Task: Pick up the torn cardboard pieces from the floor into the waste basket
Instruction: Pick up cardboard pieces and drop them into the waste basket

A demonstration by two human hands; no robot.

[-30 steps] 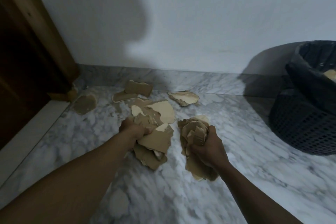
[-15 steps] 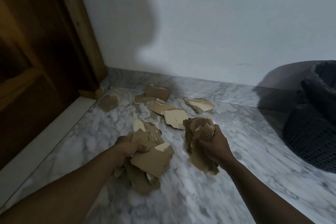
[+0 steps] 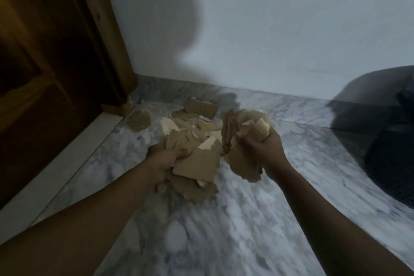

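Centre frame: left hand [image 3: 165, 161] grips a wad of torn cardboard pieces [image 3: 197, 164], right hand [image 3: 264, 148] clutches a second wad [image 3: 240, 123], both bunched tight, prob. so nothing drops en route to waste basket [image 3: 394, 163] at right edge. Loose pieces [image 3: 201, 107] lie upper-centre.

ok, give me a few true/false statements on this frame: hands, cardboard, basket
1. The left hand and right hand each grip a bunch of torn cardboard. True.
2. The waste basket stands at the left. False: it is at the right edge.
3. Loose pieces lie on the floor near the wall. True.
4. The floor is wooden. False: it is grey-white marble.
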